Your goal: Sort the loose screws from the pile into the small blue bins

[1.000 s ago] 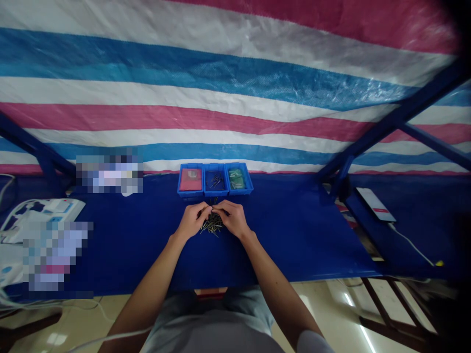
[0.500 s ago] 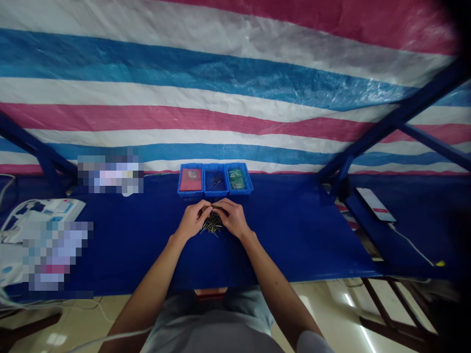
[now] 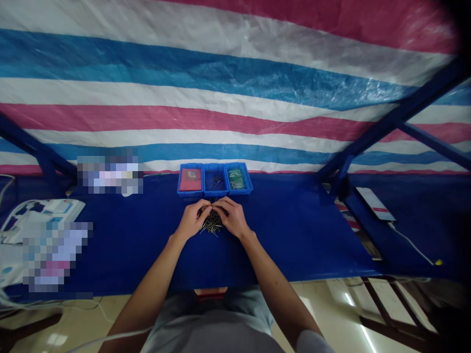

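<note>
A small heap of thin dark and brass-coloured pins (image 3: 212,225) lies on the blue table (image 3: 294,230) in front of me. My left hand (image 3: 192,218) and my right hand (image 3: 233,215) sit on either side of the heap, fingertips pinched together and meeting just above it. Whatever the fingers pinch is too small to name. Behind the hands stand three blue bins in a row: the left bin (image 3: 190,180) holds a red piece, the middle bin (image 3: 215,181) holds more pins, and the right bin (image 3: 238,179) holds green pieces.
A phone (image 3: 375,203) with a cable lies on a second blue surface at the right. White printed sheets (image 3: 40,212) lie at the table's left end. A striped tarpaulin hangs behind, and blue frame bars (image 3: 386,125) slope down at both sides.
Both hands have shifted very slightly upward over the heap, fingertips still pinched together. Nothing else has moved.
</note>
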### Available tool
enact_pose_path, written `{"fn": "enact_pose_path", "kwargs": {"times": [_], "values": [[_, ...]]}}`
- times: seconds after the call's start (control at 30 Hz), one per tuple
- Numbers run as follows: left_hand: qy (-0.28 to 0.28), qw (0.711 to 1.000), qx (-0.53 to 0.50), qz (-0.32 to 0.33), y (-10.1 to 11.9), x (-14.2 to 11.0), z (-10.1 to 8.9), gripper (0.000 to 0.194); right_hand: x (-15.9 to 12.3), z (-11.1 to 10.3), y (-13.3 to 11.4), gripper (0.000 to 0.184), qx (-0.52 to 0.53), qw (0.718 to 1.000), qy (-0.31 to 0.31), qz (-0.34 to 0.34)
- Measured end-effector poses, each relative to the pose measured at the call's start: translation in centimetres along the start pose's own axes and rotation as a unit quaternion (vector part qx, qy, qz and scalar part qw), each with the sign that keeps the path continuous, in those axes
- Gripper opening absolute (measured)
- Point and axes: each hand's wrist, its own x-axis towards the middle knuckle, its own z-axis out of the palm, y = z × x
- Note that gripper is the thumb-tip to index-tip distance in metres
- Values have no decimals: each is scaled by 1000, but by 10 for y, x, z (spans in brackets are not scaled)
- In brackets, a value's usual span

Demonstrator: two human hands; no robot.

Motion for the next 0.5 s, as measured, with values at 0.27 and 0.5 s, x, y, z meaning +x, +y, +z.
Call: {"fn": "enact_pose_path", "kwargs": {"times": [0.27,0.5], "values": [[15,1000,9,0,-4,0,2,20,0,0,0,17,2,1000,8,2],[31,999,8,-5,-3,0,2,18,0,-1,-1,18,2,1000,3,8]]}}
